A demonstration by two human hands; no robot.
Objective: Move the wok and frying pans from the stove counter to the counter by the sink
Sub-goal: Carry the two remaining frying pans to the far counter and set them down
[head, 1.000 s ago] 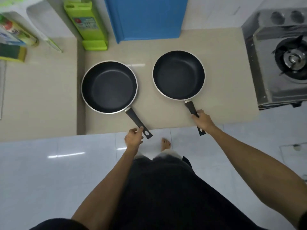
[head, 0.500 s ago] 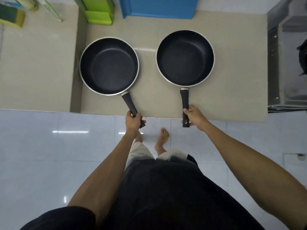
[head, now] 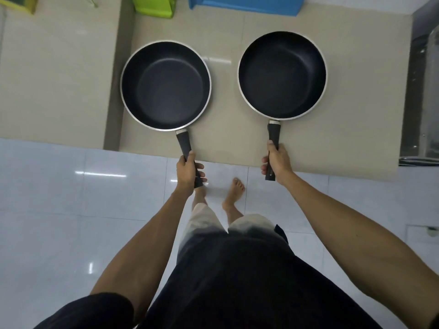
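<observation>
We see two black frying pans over the beige counter (head: 225, 143), well apart: the left pan (head: 165, 85) at eleven o'clock, the right pan (head: 282, 75) at one. Our left hand (head: 188, 170) is wrapped tight round the left pan's handle (head: 184, 143), fingers curled over it. Our right hand (head: 276, 161) is clenched on the right pan's handle (head: 273, 135). Both arms stretch forward, elbows slightly bent. We can read no writing on either pan.
</observation>
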